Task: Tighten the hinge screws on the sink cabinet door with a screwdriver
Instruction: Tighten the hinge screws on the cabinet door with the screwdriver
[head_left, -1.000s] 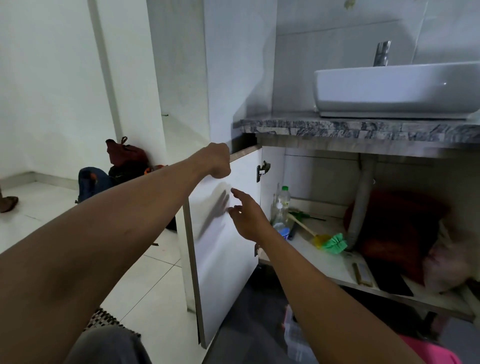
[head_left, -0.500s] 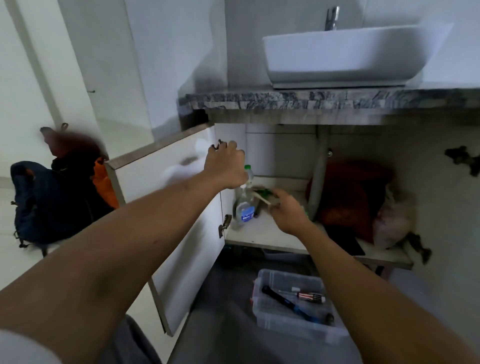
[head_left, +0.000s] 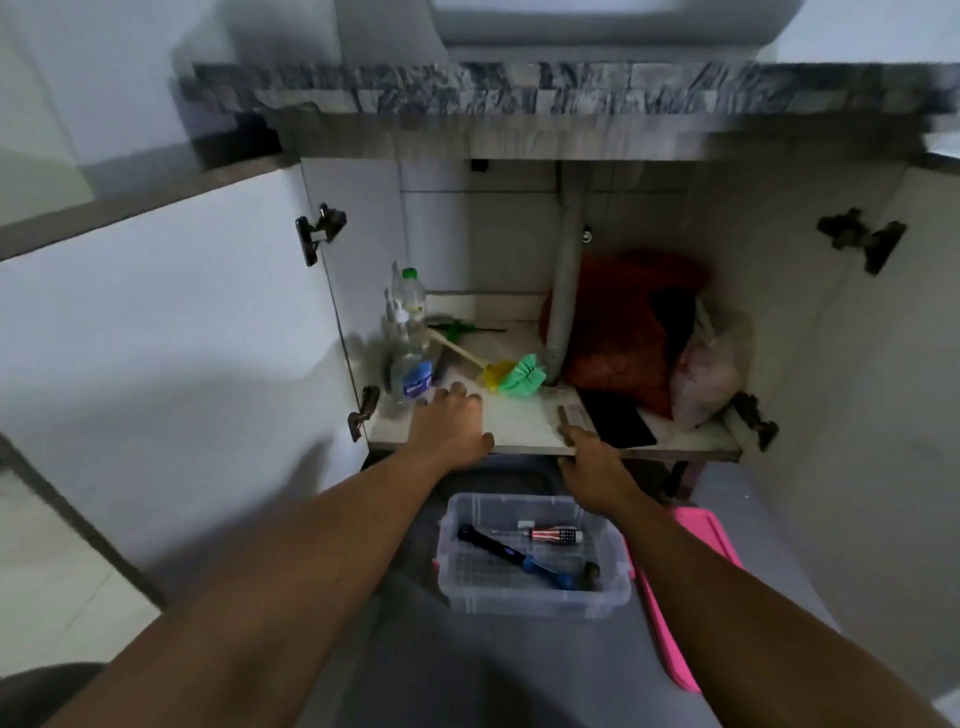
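Note:
Both sink cabinet doors stand open. The left door (head_left: 156, 338) carries an upper hinge (head_left: 319, 231) and a lower hinge (head_left: 363, 413); the right door (head_left: 857, 364) has hinges (head_left: 862, 239) too. A screwdriver with a red striped handle (head_left: 553, 534) lies in a clear plastic box (head_left: 535, 597) on the floor, beside a blue-and-black tool (head_left: 519, 558). My left hand (head_left: 452, 421) lies flat and empty on the cabinet shelf (head_left: 519, 431). My right hand (head_left: 587, 457) is at the shelf's front edge, its fingers hidden.
On the shelf stand clear bottles (head_left: 410, 338), a green brush (head_left: 519, 374), a red bag (head_left: 623, 332), a plastic bag (head_left: 706, 374) and a flat black item (head_left: 618, 423). The drain pipe (head_left: 566, 291) runs down the middle. A pink lid (head_left: 691, 597) lies right of the box.
My view has dropped and centred on the open cabinet. My left hand left the left door's top edge and came down onto the shelf. My right hand moved to the shelf's front edge.

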